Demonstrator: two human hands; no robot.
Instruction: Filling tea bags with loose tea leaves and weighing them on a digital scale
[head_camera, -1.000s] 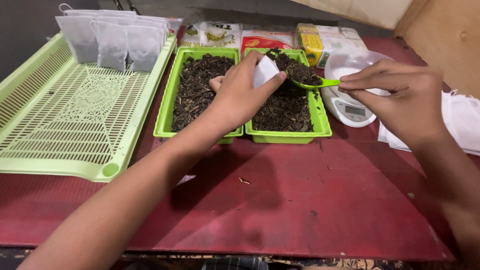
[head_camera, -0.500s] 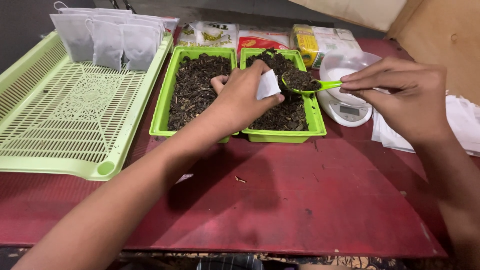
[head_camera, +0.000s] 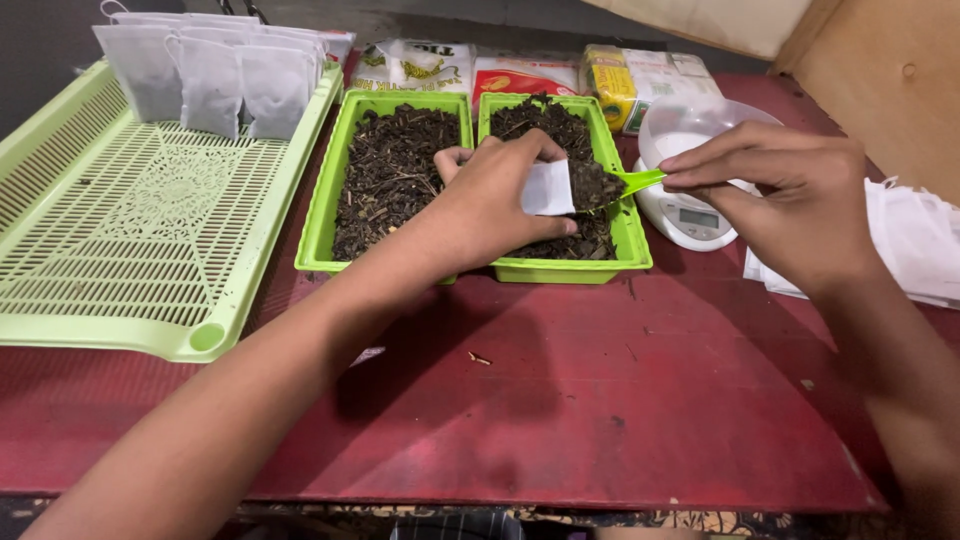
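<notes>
While the left hand (head_camera: 490, 200) pinches a small white paper bag (head_camera: 548, 188) over the right-hand green tray (head_camera: 570, 268), the right hand (head_camera: 790, 200) clamps its fingertips on the handle of a green scoop (head_camera: 625, 185) loaded with dark dried leaves.

Bag and scoop tip meet above that tray, near the desk's far edge, with the bag's mouth turned toward the scoop. Beside it on the left sits a 2nd green tray (head_camera: 320, 225) of the same dark leaves. Behind the right hand stands a white digital scale (head_camera: 690, 215) carrying a clear bowl (head_camera: 680, 125). At the desk's right edge lies a pile of empty white bags (head_camera: 920, 250); along the left edge rests a pale green slotted tray (head_camera: 130, 250) with filled white bags (head_camera: 210, 80) leaning at its far end.
</notes>
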